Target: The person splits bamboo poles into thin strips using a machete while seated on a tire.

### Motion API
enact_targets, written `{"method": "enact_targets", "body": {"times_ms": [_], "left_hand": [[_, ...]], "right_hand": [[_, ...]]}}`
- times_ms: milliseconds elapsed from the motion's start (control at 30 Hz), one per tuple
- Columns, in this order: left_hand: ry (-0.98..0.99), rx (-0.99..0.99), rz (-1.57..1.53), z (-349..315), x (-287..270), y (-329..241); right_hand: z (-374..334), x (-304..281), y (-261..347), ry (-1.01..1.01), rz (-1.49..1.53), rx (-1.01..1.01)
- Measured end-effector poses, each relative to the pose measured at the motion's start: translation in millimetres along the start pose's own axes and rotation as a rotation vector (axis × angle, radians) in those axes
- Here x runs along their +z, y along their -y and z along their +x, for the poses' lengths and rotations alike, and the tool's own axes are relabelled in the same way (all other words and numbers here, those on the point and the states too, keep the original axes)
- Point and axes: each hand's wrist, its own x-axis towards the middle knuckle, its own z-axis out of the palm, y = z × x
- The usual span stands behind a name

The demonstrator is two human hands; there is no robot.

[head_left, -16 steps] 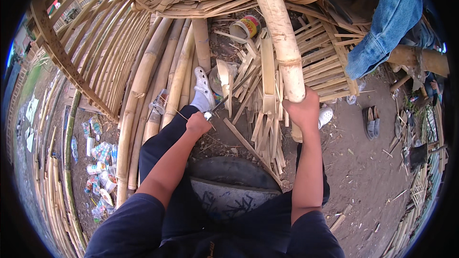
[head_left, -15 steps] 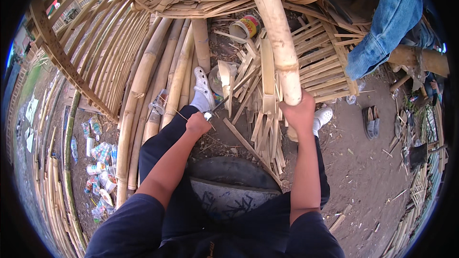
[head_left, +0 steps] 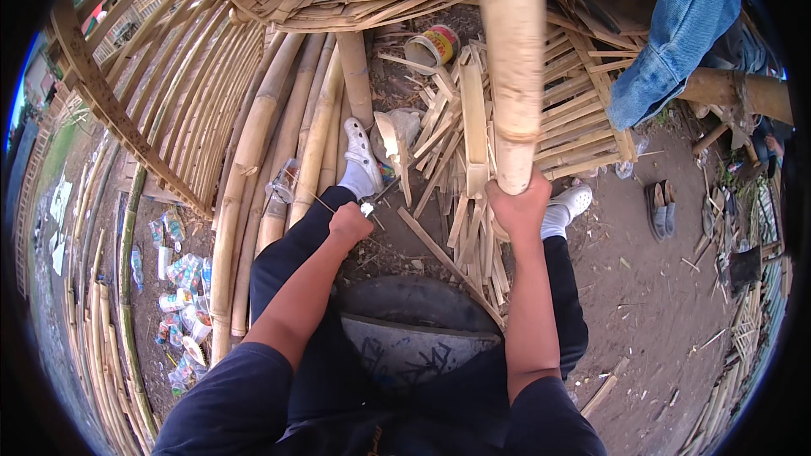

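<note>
Honestly, left fingers (head_left: 351,219) grip a white-ended tool (head_left: 366,209), right fingers (head_left: 515,200) a bamboo club (head_left: 514,76) that could fly ahead of them if they slacken.

"How was the light?"
"I had soft daylight, darkest at the upper right."
"Was anything blurred?"
"I saw the bamboo length (head_left: 512,76) smeared, and straight edges bowed toward the black, blue-fringed rim."

The bamboo pole (head_left: 514,76) is tan; the clogs (head_left: 574,199) white.
</note>
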Motion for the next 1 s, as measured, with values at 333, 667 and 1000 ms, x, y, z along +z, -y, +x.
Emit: {"method": "enact_targets", "body": {"times_ms": [333, 667, 1000], "left_hand": [[0.085, 0.017, 0.114, 1.1, -8.1, -9.1], [0.015, 0.009, -0.037, 27.9, 40.2, -19.2], [0.101, 0.059, 0.135, 40.9, 44.8, -25.9]], "right_hand": [[-48.1, 58.3, -129.3, 0.617, -0.656, 0.587], [6.0, 18.5, -31.7, -0.130, 0.269, -0.056], [-23.9, 39.6, -135.0, 0.536, -0.530, 0.562]]}}
